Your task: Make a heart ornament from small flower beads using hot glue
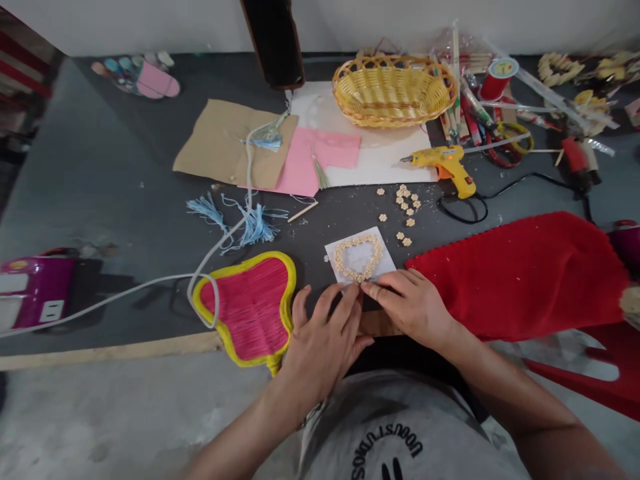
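Observation:
A small white card (385,255) lies on the dark table and carries a heart outline made of tiny cream flower pieces (358,257). My left hand (323,343) rests at the card's near edge, fingers extended and touching it. My right hand (413,303) comes in from the right, with fingertips pinched at the bottom point of the heart. Loose cream flower pieces (406,207) are scattered just beyond the card.
A pink woven fan with yellow rim (253,307) lies left of my hands. A red cloth (525,273) covers the right. Further back are a yellow glue gun (445,167), a wicker basket (395,90), pink and brown papers, blue tassels (245,223) and a white cable (150,287).

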Demonstrator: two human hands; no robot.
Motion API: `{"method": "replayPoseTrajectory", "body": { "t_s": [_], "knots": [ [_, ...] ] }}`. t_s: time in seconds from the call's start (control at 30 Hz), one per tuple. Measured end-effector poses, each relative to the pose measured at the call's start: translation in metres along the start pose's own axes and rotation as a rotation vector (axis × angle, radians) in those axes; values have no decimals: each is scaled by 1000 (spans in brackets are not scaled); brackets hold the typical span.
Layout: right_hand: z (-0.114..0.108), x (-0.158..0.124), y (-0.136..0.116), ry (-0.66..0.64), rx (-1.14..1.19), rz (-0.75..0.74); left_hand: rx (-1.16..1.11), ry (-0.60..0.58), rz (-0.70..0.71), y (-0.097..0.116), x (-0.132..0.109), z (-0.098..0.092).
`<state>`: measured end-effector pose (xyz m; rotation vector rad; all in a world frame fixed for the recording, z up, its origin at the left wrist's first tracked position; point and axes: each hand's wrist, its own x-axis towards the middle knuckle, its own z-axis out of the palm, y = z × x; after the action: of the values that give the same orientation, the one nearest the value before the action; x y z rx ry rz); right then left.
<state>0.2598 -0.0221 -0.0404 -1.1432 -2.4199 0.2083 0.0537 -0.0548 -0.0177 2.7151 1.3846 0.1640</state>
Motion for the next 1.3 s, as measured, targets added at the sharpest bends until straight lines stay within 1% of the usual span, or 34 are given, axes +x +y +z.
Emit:
{"method": "replayPoseTrajectory", "body": {
  "t_s": [0.13,0.33,0.5,0.6,0.7,0.73,0.8,0.83,0.97,1.1,1.3],
  "knots": [
    [0,0,0,34,24,4,-5,16,-3,0,2,-1],
    [1,0,1,-4,2,-1,-15,10,-16,1,3,-3],
    [3,0,1,-5,-42,-2,-16,2,-16,-1,2,-3],
    [4,-1,1,-2,-45,1,-47,34,13,-6,1,-5],
    [4,-1,1,-5,-46,8,-84,127,33,-16,2,-12],
    [4,-1,1,-6,-48,8,-85,173,27,-21,4,-14],
    [4,-1,1,-9,-55,2,-59,219,-15,-31,11,-19],
    [4,0,1,-9,-58,-1,-47,214,-29,-36,15,-20],
    [4,1,0,6,-61,2,-59,183,20,-50,36,-19],
    [5,2,0,22,-81,1,-67,177,49,-53,50,-14],
    [7,0,1,22,-82,6,-62,169,87,-54,56,-11]
  ]
}}
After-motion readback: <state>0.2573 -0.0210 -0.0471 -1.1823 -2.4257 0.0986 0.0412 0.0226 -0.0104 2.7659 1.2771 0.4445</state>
